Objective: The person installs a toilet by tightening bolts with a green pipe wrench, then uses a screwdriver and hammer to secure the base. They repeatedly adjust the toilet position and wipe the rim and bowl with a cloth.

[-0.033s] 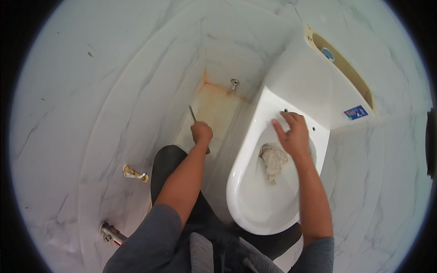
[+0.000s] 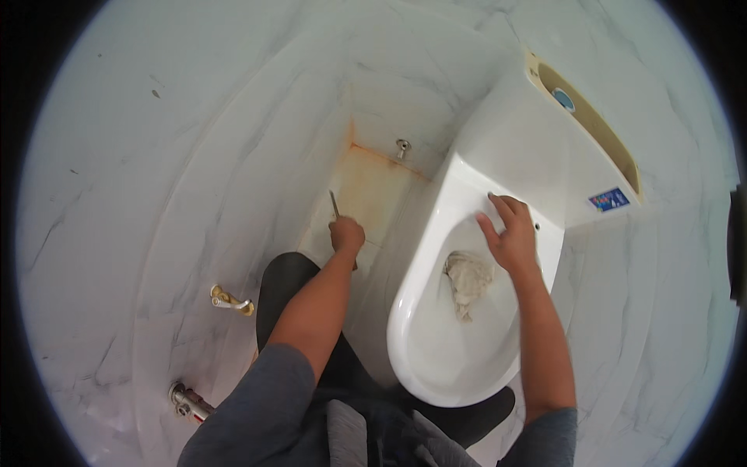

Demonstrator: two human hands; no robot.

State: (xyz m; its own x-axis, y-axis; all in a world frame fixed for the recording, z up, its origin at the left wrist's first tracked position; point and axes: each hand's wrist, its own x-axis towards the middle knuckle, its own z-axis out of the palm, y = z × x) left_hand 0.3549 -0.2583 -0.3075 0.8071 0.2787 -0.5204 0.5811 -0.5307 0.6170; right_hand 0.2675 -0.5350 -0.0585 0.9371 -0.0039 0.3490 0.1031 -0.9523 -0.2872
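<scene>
My left hand (image 2: 347, 233) is closed on a thin metal tool (image 2: 334, 203), held upright in the picture over the stained floor (image 2: 373, 187) left of a white toilet (image 2: 411, 342). Above the bowl's back part, my right hand (image 2: 511, 237) is open, fingers curved and apart with nothing in them. Its fingertips are near a small hole at the back rim; whether they touch it I cannot tell. A crumpled pale cloth (image 2: 470, 280) lies inside the bowl. The lidless cistern (image 2: 545, 132) has a blue part (image 2: 562, 100) inside and a coloured sticker (image 2: 608, 198) on its front.
Marble-patterned walls (image 2: 218, 156) enclose the tight space. A small pipe fitting (image 2: 402, 148) sticks out near the floor behind. At left are a brass tap (image 2: 231, 302) and a chrome valve (image 2: 189, 402). My dark-clad knee (image 2: 284, 276) is bent beside the toilet.
My left hand and its tool have shifted slightly down and right in the picture. My right hand has also moved a little right and down, its fingers still spread.
</scene>
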